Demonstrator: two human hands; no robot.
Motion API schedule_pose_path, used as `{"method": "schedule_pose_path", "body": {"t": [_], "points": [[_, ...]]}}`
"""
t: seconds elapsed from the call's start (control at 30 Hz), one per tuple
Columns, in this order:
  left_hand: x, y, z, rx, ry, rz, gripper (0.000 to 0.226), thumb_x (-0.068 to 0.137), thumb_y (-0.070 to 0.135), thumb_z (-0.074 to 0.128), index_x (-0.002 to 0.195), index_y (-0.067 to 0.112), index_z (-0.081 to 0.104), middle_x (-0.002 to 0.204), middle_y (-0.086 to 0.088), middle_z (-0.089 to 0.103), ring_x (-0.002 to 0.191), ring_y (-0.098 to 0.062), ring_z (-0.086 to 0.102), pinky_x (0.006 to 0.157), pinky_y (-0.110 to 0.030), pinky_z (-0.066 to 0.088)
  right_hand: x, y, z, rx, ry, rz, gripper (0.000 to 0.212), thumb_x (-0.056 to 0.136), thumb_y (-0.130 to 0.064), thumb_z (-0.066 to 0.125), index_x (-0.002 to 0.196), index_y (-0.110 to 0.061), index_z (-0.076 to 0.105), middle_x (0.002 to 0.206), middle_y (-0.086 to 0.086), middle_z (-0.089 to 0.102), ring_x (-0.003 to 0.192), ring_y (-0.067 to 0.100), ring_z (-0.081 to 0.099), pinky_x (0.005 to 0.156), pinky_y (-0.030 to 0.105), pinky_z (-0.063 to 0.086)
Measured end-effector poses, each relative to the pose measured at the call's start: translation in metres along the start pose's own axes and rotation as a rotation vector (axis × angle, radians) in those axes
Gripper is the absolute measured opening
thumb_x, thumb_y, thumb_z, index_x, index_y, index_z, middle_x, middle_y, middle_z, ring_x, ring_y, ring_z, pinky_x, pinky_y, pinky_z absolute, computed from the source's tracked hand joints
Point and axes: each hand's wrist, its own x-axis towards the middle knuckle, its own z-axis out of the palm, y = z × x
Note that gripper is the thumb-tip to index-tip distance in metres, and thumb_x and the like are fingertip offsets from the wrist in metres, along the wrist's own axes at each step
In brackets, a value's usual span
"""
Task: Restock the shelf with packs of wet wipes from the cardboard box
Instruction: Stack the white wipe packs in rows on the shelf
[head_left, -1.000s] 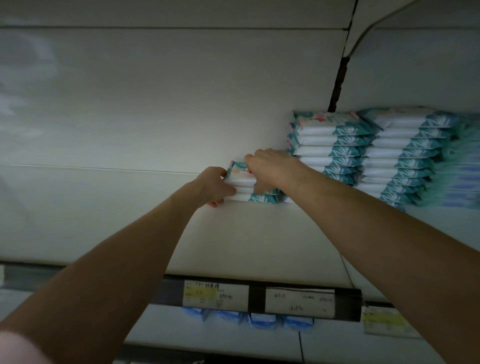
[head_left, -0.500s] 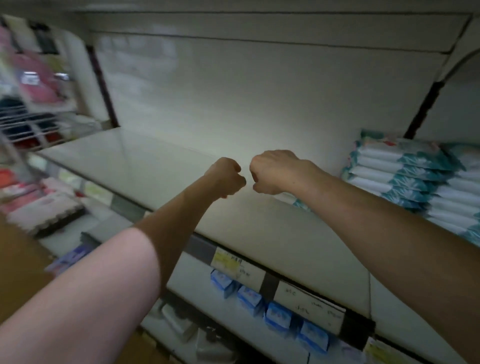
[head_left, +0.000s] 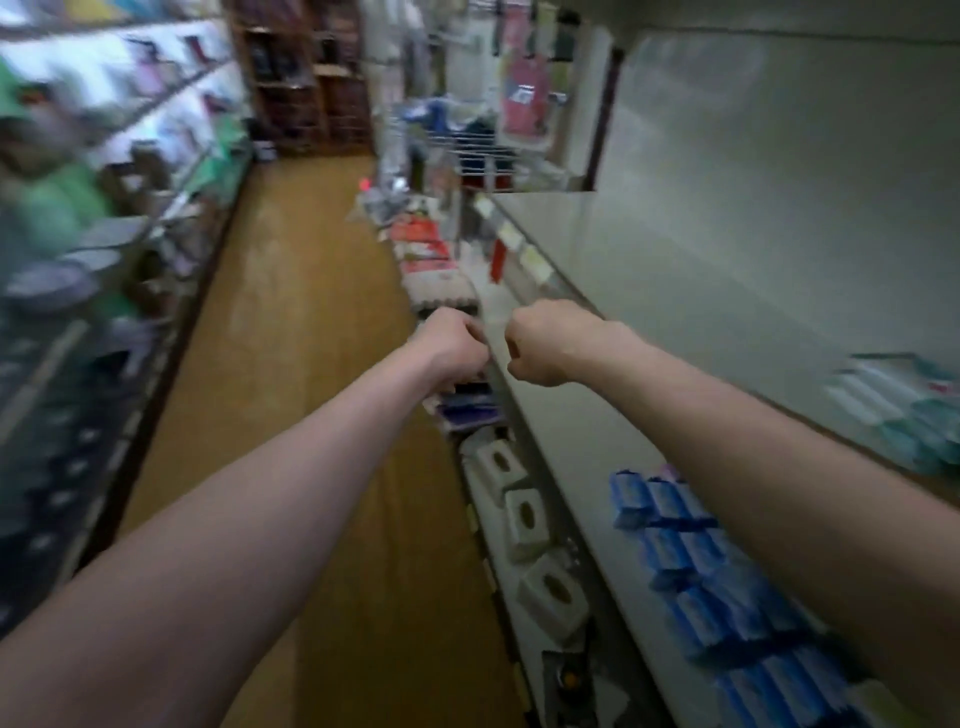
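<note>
Both bare forearms reach forward side by side over the aisle; the left hand (head_left: 457, 345) is curled into a fist, its grip clenched on nothing, out in front of the edge of the lower shelves; the right hand (head_left: 543, 345) is likewise a fist, its grip clenched and holding nothing, just beside the left with a narrow gap between the knuckles.

The packs of wet wipes (head_left: 901, 415), white with teal ends, lie stacked at the far right on the pale shelf (head_left: 649, 312), well apart from both hands and beyond the right forearm; they are blurred, so their count cannot be told. The shelf board runs away toward the back, with pale price tags (head_left: 530, 257) along its front edge.

Below it, blue packs (head_left: 675, 556) stand in rows on a lower shelf, partly hidden by the right forearm; lower again sit white tissue boxes (head_left: 524, 519) with oval openings, one behind another; beyond them lie dark purple packs (head_left: 467, 413), just beneath the left hand.

The wooden floor (head_left: 291, 322) of the aisle runs between this unit and the opposite shelving (head_left: 104, 197) at left, whose goods are too blurred to name; a wire rack (head_left: 470, 153) stands toward the far end on the right side.
</note>
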Motion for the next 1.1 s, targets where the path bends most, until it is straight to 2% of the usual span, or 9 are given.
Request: {"method": "schedule_pose_path", "body": {"t": [0.1, 0.27, 0.47, 0.6, 0.77, 0.87, 1.0, 1.07, 1.1], "points": [[-0.033, -0.051, -0.037, -0.042, 0.110, -0.129, 0.029, 0.093, 0.013, 0.055, 0.122, 0.016, 0.059, 0.103, -0.009, 0.065, 0.091, -0.027, 0.065, 0.074, -0.036, 0.056, 0.009, -0.069, -0.007, 0.001, 0.033, -0.140, 0.026, 0.094, -0.028, 0.051, 0.113, -0.013, 0.060, 0.111, 0.009, 0.065, 0.102, 0.029, 0.062, 0.067, 0.029, 0.039], [-0.104, -0.144, -0.097, -0.088, 0.292, -0.354, 0.035, 0.094, 0.015, 0.052, 0.129, 0.017, 0.056, 0.102, -0.008, 0.063, 0.090, -0.024, 0.064, 0.075, -0.034, 0.058, 0.019, -0.198, -0.009, -0.021, -0.012, -0.391, 0.016, 0.094, -0.020, 0.051, 0.106, -0.015, 0.060, 0.082, 0.001, 0.052, 0.079, 0.022, 0.054, 0.063, 0.029, 0.041], [-0.209, -0.259, -0.141, -0.132, 0.415, -0.605, 0.024, 0.096, 0.013, 0.051, 0.118, 0.013, 0.062, 0.103, -0.010, 0.064, 0.092, -0.026, 0.064, 0.078, -0.036, 0.057, -0.016, -0.357, 0.003, -0.047, -0.076, -0.686, 0.019, 0.097, -0.023, 0.050, 0.112, -0.014, 0.059, 0.091, 0.002, 0.054, 0.080, 0.021, 0.054, 0.063, 0.030, 0.042], [-0.277, -0.330, -0.159, -0.206, 0.433, -0.746, 0.013, 0.094, 0.010, 0.052, 0.100, 0.014, 0.063, 0.095, -0.009, 0.064, 0.080, -0.024, 0.062, 0.065, -0.032, 0.052, -0.046, -0.445, 0.011, -0.050, -0.130, -0.854, 0.020, 0.096, -0.024, 0.052, 0.112, -0.014, 0.058, 0.088, 0.001, 0.050, 0.080, 0.021, 0.050, 0.064, 0.030, 0.040], [-0.359, -0.415, -0.168, -0.331, 0.489, -0.900, 0.019, 0.093, 0.012, 0.051, 0.108, 0.015, 0.062, 0.087, -0.007, 0.060, 0.070, -0.021, 0.060, 0.056, -0.026, 0.047, -0.073, -0.537, 0.033, -0.078, -0.204, -0.963, 0.012, 0.095, -0.018, 0.048, 0.089, -0.008, 0.053, 0.084, 0.005, 0.047, 0.071, 0.023, 0.047, 0.059, 0.030, 0.038], [-0.407, -0.457, -0.166, -0.450, 0.531, -1.025, 0.024, 0.094, 0.013, 0.051, 0.116, 0.014, 0.059, 0.097, -0.011, 0.062, 0.069, -0.020, 0.059, 0.057, -0.025, 0.046, -0.082, -0.579, 0.053, -0.100, -0.274, -1.056, 0.018, 0.096, -0.017, 0.046, 0.079, -0.010, 0.047, 0.086, 0.007, 0.055, 0.072, 0.023, 0.051, 0.061, 0.029, 0.038], [-0.451, -0.499, -0.149, -0.638, 0.609, -1.155, 0.016, 0.096, 0.010, 0.051, 0.109, 0.012, 0.060, 0.096, -0.012, 0.059, 0.075, -0.021, 0.056, 0.059, -0.028, 0.047, -0.088, -0.623, 0.086, -0.160, -0.360, -1.129, 0.036, 0.099, -0.020, 0.044, 0.066, -0.014, 0.032, 0.066, 0.003, 0.036, 0.057, 0.017, 0.035, 0.055, 0.030, 0.035], [-0.462, -0.516, -0.135, -0.722, 0.648, -1.191, 0.027, 0.097, 0.012, 0.050, 0.123, 0.010, 0.058, 0.110, -0.015, 0.059, 0.077, -0.021, 0.058, 0.056, -0.027, 0.047, -0.088, -0.643, 0.104, -0.193, -0.407, -1.152, 0.025, 0.100, -0.021, 0.042, 0.077, -0.011, 0.041, 0.076, 0.006, 0.044, 0.070, 0.022, 0.044, 0.064, 0.033, 0.041], [-0.465, -0.524, -0.129, -0.766, 0.667, -1.202, 0.030, 0.098, 0.012, 0.049, 0.127, 0.010, 0.056, 0.115, -0.015, 0.057, 0.078, -0.020, 0.058, 0.057, -0.028, 0.048, -0.087, -0.653, 0.113, -0.204, -0.438, -1.170, 0.016, 0.101, -0.021, 0.042, 0.092, -0.009, 0.049, 0.091, 0.010, 0.053, 0.084, 0.025, 0.051, 0.075, 0.036, 0.046]]}}
